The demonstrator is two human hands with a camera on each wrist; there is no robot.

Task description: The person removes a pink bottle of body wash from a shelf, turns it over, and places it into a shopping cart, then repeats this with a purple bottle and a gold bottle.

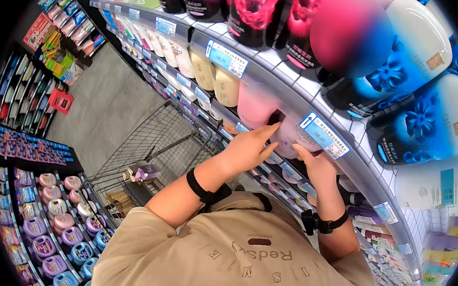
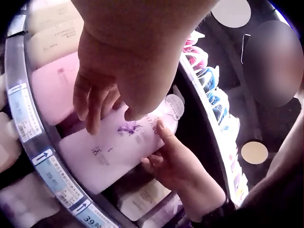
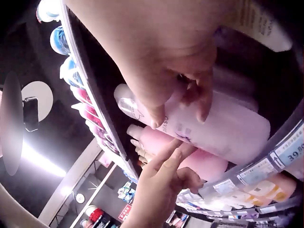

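Note:
A pale lilac bottle (image 1: 286,142) with a purple flower print lies tilted on a shelf under the top one. In the left wrist view the bottle (image 2: 102,154) has its clear cap at the upper right. My right hand (image 1: 320,168) grips it near the cap end, thumb on the printed face; in the right wrist view the thumb and fingers of this hand (image 3: 166,66) straddle the bottle (image 3: 228,128). My left hand (image 1: 244,147) is beside it, fingers extended and fingertips at its surface, also seen as the left hand (image 3: 159,185) in the right wrist view.
A pink bottle (image 1: 255,105) stands beside the lilac one, with cream bottles (image 1: 226,88) further left. Above, the shelf edge (image 1: 275,88) carries price labels below black, pink and blue bottles. A wire cart (image 1: 149,137) holding some goods is at the left, near other stocked shelves.

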